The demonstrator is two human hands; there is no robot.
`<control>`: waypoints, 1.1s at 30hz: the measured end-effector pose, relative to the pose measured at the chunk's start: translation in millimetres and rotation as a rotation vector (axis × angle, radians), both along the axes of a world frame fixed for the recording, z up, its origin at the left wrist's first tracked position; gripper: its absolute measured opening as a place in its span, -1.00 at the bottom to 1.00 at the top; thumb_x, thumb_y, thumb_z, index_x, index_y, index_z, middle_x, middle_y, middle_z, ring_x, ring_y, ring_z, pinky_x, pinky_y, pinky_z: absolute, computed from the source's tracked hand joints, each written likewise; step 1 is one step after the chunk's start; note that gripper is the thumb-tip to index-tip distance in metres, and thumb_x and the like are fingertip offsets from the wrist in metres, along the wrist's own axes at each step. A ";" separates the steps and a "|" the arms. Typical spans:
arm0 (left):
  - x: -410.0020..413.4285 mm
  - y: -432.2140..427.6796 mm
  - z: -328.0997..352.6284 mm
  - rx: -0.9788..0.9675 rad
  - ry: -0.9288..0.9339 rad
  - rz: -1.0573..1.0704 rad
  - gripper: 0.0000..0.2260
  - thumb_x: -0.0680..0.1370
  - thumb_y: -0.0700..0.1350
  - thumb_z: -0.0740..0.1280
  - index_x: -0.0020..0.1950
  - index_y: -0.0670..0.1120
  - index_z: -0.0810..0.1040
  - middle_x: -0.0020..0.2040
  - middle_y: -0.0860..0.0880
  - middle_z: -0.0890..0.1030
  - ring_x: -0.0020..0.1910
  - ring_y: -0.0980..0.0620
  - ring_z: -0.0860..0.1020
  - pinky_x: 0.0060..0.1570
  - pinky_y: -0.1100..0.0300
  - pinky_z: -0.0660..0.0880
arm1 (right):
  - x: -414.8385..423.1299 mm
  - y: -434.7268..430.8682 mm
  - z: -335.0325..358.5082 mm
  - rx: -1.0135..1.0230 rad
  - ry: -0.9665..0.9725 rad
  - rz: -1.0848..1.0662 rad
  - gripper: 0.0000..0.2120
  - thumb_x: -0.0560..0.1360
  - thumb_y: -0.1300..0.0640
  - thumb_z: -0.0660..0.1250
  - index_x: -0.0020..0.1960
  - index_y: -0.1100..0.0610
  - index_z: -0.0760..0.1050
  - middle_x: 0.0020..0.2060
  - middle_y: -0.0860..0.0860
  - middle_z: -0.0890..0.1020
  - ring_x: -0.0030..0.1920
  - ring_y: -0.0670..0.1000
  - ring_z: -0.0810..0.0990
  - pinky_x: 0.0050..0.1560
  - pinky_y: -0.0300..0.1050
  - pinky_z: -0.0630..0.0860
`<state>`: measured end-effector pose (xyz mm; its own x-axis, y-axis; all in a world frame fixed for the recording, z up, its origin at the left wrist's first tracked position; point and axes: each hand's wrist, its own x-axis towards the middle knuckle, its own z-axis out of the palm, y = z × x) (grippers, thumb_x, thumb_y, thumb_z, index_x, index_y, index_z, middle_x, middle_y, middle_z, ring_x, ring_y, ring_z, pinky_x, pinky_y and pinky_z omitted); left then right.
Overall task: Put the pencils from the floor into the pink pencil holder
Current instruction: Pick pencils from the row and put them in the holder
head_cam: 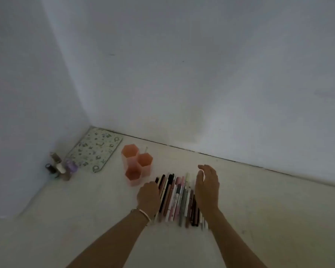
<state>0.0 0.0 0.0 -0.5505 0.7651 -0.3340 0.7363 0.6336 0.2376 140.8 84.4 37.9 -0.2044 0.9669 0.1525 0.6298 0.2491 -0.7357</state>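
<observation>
Far left, against the left wall (17, 113), a cluster of small bottles (59, 168) stands on the floor (85, 209). Just right of the bottles, a patterned mat (94, 149) lies flat in the corner.

Right of the mat stands the pink pencil holder (136, 164). It is upright and made of three joined hexagonal tubes, all open at the top. No pencil shows above the rims.

The left hand (149, 193) is just near and right of the holder, at the left edge of the pencils (177, 198). Its back faces up and its fingers bend down out of sight, so whether it grips a pencil cannot be determined. A bracelet (143, 213) sits on the wrist.

The pencils lie side by side on the floor in one tight row, between the two hands.

The right hand (207, 187) stands on edge at the right side of the row, fingers extended and relaxed, holding nothing. The hands are apart.
</observation>
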 end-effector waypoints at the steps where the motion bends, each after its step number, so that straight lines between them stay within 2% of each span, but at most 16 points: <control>1: -1.4 2.7 -1.2 -0.019 0.010 0.018 -0.75 0.62 -0.25 0.12 0.29 -0.15 0.38 0.27 -0.10 0.48 0.25 -0.05 0.50 0.20 0.16 0.45 | 4.4 2.9 -0.8 0.010 0.046 -0.035 -0.74 0.63 0.24 0.11 0.20 0.16 0.53 0.24 0.07 0.52 0.30 0.07 0.45 0.35 0.01 0.31; 4: -1.4 10.4 -6.3 0.032 0.024 0.066 -0.73 0.62 -0.26 0.12 0.32 -0.14 0.35 0.28 -0.10 0.45 0.27 -0.05 0.48 0.20 0.17 0.43 | 18.1 11.7 -9.9 0.020 0.090 -0.095 -0.74 0.59 0.31 0.12 0.14 0.18 0.55 0.17 0.08 0.55 0.23 0.08 0.49 0.33 0.06 0.39; 7: -1.4 17.2 -10.8 0.002 0.031 0.086 -0.74 0.62 -0.25 0.13 0.31 -0.15 0.36 0.28 -0.11 0.46 0.27 -0.04 0.48 0.20 0.18 0.44 | 25.6 15.1 -14.7 0.024 0.099 -0.112 -0.73 0.58 0.32 0.12 0.12 0.17 0.55 0.15 0.06 0.55 0.21 0.06 0.49 0.31 0.09 0.41; 11: -8.4 17.0 -16.2 -0.056 0.107 -0.019 -0.71 0.61 -0.30 0.10 0.33 -0.20 0.35 0.30 -0.13 0.43 0.29 -0.06 0.44 0.24 0.15 0.39 | 29.3 22.8 -15.3 0.011 0.112 -0.151 -0.73 0.57 0.32 0.13 0.14 0.15 0.54 0.14 0.04 0.55 0.20 0.04 0.50 0.29 0.08 0.42; 14: -9.6 18.8 -13.1 -0.013 0.105 -0.087 -0.68 0.63 -0.24 0.13 0.39 -0.25 0.30 0.30 -0.16 0.41 0.28 -0.09 0.43 0.23 0.12 0.40 | 32.7 30.2 -13.8 -0.029 0.138 -0.212 -0.72 0.54 0.33 0.15 0.16 0.15 0.53 0.15 0.05 0.55 0.18 0.05 0.50 0.28 0.05 0.41; 15: -8.8 19.8 -6.8 0.048 0.064 -0.052 -0.69 0.64 -0.20 0.16 0.38 -0.23 0.30 0.26 -0.15 0.45 0.22 -0.07 0.48 0.18 0.14 0.46 | 35.1 32.9 -13.6 -0.056 0.135 -0.233 -0.71 0.54 0.33 0.16 0.18 0.16 0.52 0.15 0.05 0.55 0.17 0.05 0.50 0.26 0.01 0.42; 17: -8.6 22.8 9.2 0.217 -0.029 -0.002 -0.79 0.64 -0.12 0.22 0.24 -0.17 0.35 0.07 -0.10 0.56 -0.01 -0.01 0.58 -0.04 0.17 0.58 | 40.2 40.2 -14.4 -0.148 0.104 -0.287 -0.68 0.53 0.34 0.15 0.23 0.17 0.50 0.16 0.05 0.56 0.16 0.05 0.52 0.21 -0.08 0.43; 19: -8.3 28.6 24.8 0.350 -0.091 -0.041 -0.83 0.61 -0.14 0.28 0.14 -0.14 0.35 -0.11 -0.05 0.58 -0.21 0.05 0.59 -0.22 0.20 0.59 | 46.7 46.6 -19.5 -0.266 0.015 -0.293 -0.66 0.54 0.34 0.14 0.27 0.20 0.47 0.15 0.10 0.57 0.14 0.08 0.54 0.14 -0.09 0.45; 22: -7.3 37.7 43.3 0.462 -0.205 -0.082 -0.63 0.57 -0.23 0.31 0.33 -0.11 0.27 -0.19 -0.03 0.55 -0.31 0.07 0.57 -0.36 0.24 0.55 | 53.1 49.0 -33.0 -0.443 -0.174 -0.236 -0.69 0.56 0.30 0.18 0.29 0.25 0.44 0.17 0.17 0.57 0.15 0.13 0.56 0.10 -0.10 0.45; 24: -3.7 43.7 49.0 0.505 -0.247 -0.097 -0.38 0.57 -0.24 0.31 0.53 -0.01 0.07 -0.20 -0.02 0.53 -0.34 0.09 0.54 -0.41 0.28 0.48 | 57.3 44.7 -43.9 -0.513 -0.301 -0.179 -0.72 0.59 0.21 0.21 0.27 0.27 0.44 0.17 0.17 0.56 0.15 0.13 0.55 0.02 -0.16 0.41; 26: -1.4 47.1 50.9 0.528 -0.301 -0.089 -0.25 0.57 -0.24 0.30 0.58 0.09 -0.09 -0.22 -0.01 0.51 -0.37 0.12 0.50 -0.45 0.32 0.39 | 59.0 40.7 -54.2 -0.526 -0.417 -0.119 -0.75 0.59 0.19 0.22 0.23 0.28 0.43 0.14 0.18 0.57 0.14 0.14 0.56 0.01 -0.15 0.43; 29: -2.7 49.9 46.5 0.545 -0.336 -0.076 -0.30 0.56 -0.23 0.31 0.57 0.12 0.02 -0.21 0.03 0.48 -0.38 0.15 0.47 -0.51 0.35 0.37 | 56.5 36.0 -65.1 -0.475 -0.495 -0.087 -0.83 0.57 0.26 0.21 0.14 0.26 0.43 0.07 0.18 0.57 0.06 0.13 0.57 -0.03 -0.12 0.46; 31: -5.7 49.0 44.4 0.570 -0.369 -0.055 -0.37 0.54 -0.23 0.32 0.51 0.13 0.14 -0.08 0.02 0.48 -0.31 0.13 0.52 -0.48 0.35 0.44 | 54.0 34.6 -69.5 -0.467 -0.481 -0.113 -0.87 0.57 0.27 0.21 0.11 0.26 0.42 0.03 0.17 0.57 -0.01 0.12 0.57 -0.14 -0.15 0.42; 33: -9.5 46.1 44.0 0.607 -0.398 -0.037 -0.42 0.53 -0.24 0.32 0.45 0.14 0.20 -0.02 0.03 0.47 -0.28 0.11 0.56 -0.43 0.30 0.55 | 52.1 34.8 -72.1 -0.478 -0.436 -0.157 -0.88 0.55 0.29 0.21 0.08 0.27 0.42 0.00 0.16 0.56 -0.07 0.10 0.54 -0.16 -0.15 0.39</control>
